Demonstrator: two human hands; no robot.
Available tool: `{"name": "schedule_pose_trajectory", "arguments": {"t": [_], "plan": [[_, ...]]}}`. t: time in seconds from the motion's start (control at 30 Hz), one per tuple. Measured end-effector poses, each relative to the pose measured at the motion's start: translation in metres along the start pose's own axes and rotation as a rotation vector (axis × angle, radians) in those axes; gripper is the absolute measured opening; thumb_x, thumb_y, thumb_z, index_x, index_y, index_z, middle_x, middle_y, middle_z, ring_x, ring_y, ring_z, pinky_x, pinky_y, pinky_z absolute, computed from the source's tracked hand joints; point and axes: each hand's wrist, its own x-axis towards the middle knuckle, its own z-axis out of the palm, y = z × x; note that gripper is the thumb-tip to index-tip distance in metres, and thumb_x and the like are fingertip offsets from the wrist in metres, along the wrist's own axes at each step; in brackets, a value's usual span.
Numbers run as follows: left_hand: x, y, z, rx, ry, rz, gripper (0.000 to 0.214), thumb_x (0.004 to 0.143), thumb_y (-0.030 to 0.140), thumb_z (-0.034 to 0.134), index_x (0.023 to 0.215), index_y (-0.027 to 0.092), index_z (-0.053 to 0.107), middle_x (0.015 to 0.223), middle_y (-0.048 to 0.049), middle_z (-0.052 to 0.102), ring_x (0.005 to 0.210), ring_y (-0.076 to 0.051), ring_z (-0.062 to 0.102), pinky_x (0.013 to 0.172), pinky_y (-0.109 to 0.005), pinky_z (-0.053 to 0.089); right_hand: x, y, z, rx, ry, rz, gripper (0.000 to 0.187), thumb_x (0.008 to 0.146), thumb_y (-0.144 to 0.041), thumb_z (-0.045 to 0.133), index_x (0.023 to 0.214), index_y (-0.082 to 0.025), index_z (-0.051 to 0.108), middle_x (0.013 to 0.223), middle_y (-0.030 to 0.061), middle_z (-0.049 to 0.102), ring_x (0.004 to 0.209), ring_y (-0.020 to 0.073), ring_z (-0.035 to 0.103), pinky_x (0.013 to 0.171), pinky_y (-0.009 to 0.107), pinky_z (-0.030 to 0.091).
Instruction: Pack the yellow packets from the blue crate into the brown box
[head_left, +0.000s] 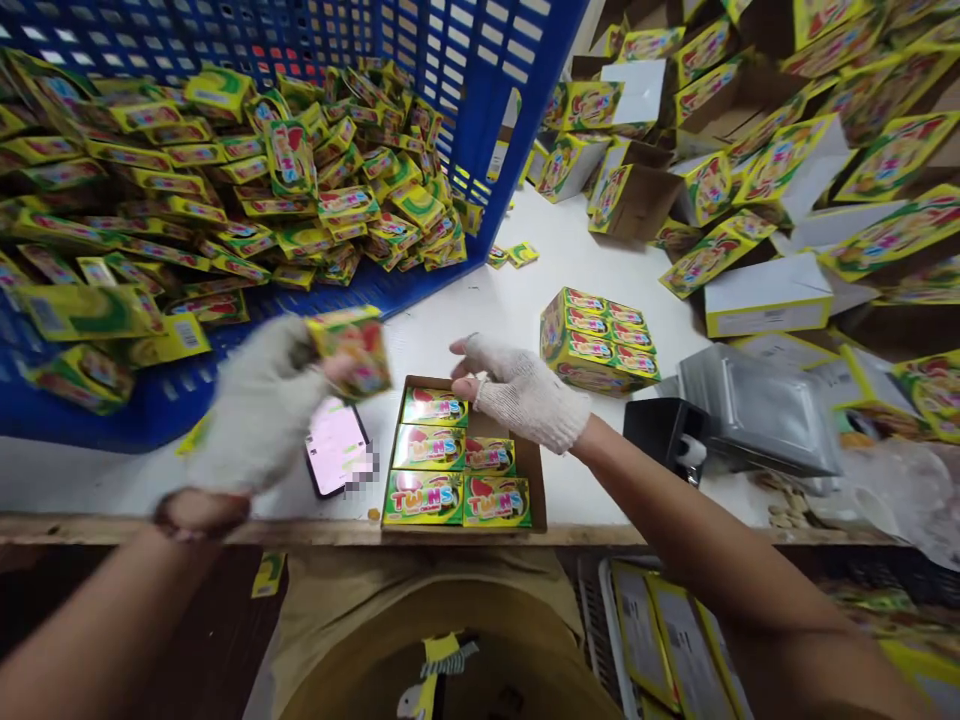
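Observation:
My left hand (pixel 259 415), in a white fingerless glove and blurred by motion, holds a small yellow-green candy box (pixel 352 350) above the table. My right hand (pixel 521 392), gloved the same way, hovers with fingers apart over the far right corner of an open cardboard tray (pixel 534 470). The tray holds several "Twins" boxes (pixel 424 497) laid flat in rows. Nothing is in my right hand.
A blue plastic crate (pixel 465 110) tipped on its side spills many small boxes (pixel 225 190). A phone (pixel 336 447) lies left of the tray. A wrapped block of boxes (pixel 600 340) sits to the right, near a black-and-silver device (pixel 735 410). Open cartons (pixel 750 180) pile up at the back right.

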Motion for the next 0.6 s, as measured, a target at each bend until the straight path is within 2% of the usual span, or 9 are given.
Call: {"name": "schedule_pose_trajectory", "arguments": {"t": [0.07, 0.13, 0.2, 0.27, 0.3, 0.37, 0.47, 0.53, 0.6], "plan": [[-0.025, 0.003, 0.041, -0.189, -0.215, 0.024, 0.036, 0.081, 0.045, 0.067, 0.103, 0.017, 0.061, 0.094, -0.0043, 0.07, 0.086, -0.02, 0.065, 0.075, -0.035, 0.054, -0.001, -0.002, -0.005, 0.075, -0.016, -0.074, 0.029, 0.092, -0.026, 0.051, 0.116, -0.011, 0.056, 0.1, 0.0068, 0.067, 0.082, 0.0134, 0.058, 0.071, 0.023, 0.044], [-0.042, -0.004, 0.066, -0.072, -0.27, 0.105, 0.035, 0.086, 0.044, 0.062, 0.109, 0.018, 0.061, 0.1, -0.006, 0.069, 0.09, -0.021, 0.065, 0.077, -0.035, 0.055, -0.005, 0.0, -0.014, -0.033, -0.121, -0.093, 0.021, 0.09, -0.023, 0.051, 0.105, -0.012, 0.06, 0.094, 0.0057, 0.067, 0.081, 0.0139, 0.058, 0.069, 0.022, 0.043], [-0.048, -0.016, 0.07, 0.178, -0.247, 0.29, 0.029, 0.089, 0.04, 0.057, 0.108, 0.019, 0.062, 0.105, -0.0079, 0.067, 0.097, -0.023, 0.063, 0.084, -0.037, 0.054, -0.009, 0.007, -0.023, -0.256, -0.265, -0.048, 0.022, 0.088, -0.021, 0.052, 0.105, -0.014, 0.063, 0.093, 0.0052, 0.069, 0.08, 0.0153, 0.06, 0.067, 0.022, 0.042], [-0.044, -0.025, 0.055, 0.483, -0.22, 0.447, 0.02, 0.091, 0.035, 0.052, 0.097, 0.019, 0.063, 0.105, -0.0104, 0.065, 0.1, -0.026, 0.062, 0.088, -0.04, 0.051, -0.01, 0.013, -0.026, -0.516, -0.41, 0.032, 0.03, 0.088, -0.02, 0.05, 0.113, -0.018, 0.066, 0.098, 0.0076, 0.071, 0.082, 0.0186, 0.064, 0.066, 0.024, 0.042], [-0.04, -0.029, 0.043, 0.639, -0.205, 0.464, 0.018, 0.091, 0.032, 0.05, 0.091, 0.019, 0.062, 0.103, -0.0114, 0.064, 0.099, -0.027, 0.062, 0.087, -0.041, 0.05, -0.008, 0.016, -0.024, -0.632, -0.463, 0.073, 0.034, 0.088, -0.019, 0.049, 0.117, -0.018, 0.066, 0.102, 0.0099, 0.072, 0.085, 0.0209, 0.066, 0.066, 0.026, 0.042], [-0.028, -0.034, 0.013, 0.944, -0.158, 0.377, 0.013, 0.087, 0.03, 0.051, 0.085, 0.019, 0.059, 0.096, -0.0121, 0.061, 0.09, -0.029, 0.062, 0.077, -0.041, 0.049, 0.0, 0.019, -0.013, -0.776, -0.543, 0.118, 0.037, 0.089, -0.019, 0.049, 0.121, -0.017, 0.067, 0.111, 0.0147, 0.071, 0.093, 0.0254, 0.068, 0.068, 0.029, 0.045], [-0.015, -0.048, -0.034, 1.285, -0.134, 0.119, 0.022, 0.082, 0.042, 0.056, 0.087, 0.021, 0.053, 0.083, -0.0083, 0.055, 0.073, -0.031, 0.061, 0.058, -0.037, 0.043, 0.016, 0.019, 0.008, -0.796, -0.669, 0.078, 0.035, 0.089, -0.023, 0.055, 0.119, -0.014, 0.07, 0.114, 0.0173, 0.071, 0.098, 0.0279, 0.069, 0.071, 0.031, 0.048], [-0.013, -0.065, -0.06, 1.38, -0.171, -0.017, 0.029, 0.078, 0.049, 0.056, 0.083, 0.022, 0.048, 0.069, -0.0016, 0.045, 0.064, -0.029, 0.06, 0.054, -0.033, 0.038, 0.023, 0.019, 0.017, -0.77, -0.716, 0.038, 0.035, 0.089, -0.025, 0.057, 0.118, -0.012, 0.071, 0.113, 0.0177, 0.071, 0.099, 0.0289, 0.07, 0.072, 0.032, 0.05], [-0.015, -0.084, -0.077, 1.399, -0.19, -0.02, 0.024, 0.076, 0.044, 0.052, 0.083, 0.022, 0.045, 0.065, 0.0013, 0.038, 0.06, -0.028, 0.06, 0.053, -0.032, 0.034, 0.027, 0.021, 0.022, -0.756, -0.667, 0.035, 0.037, 0.09, -0.025, 0.055, 0.121, -0.012, 0.07, 0.114, 0.0188, 0.071, 0.102, 0.0305, 0.07, 0.075, 0.033, 0.051]]}}
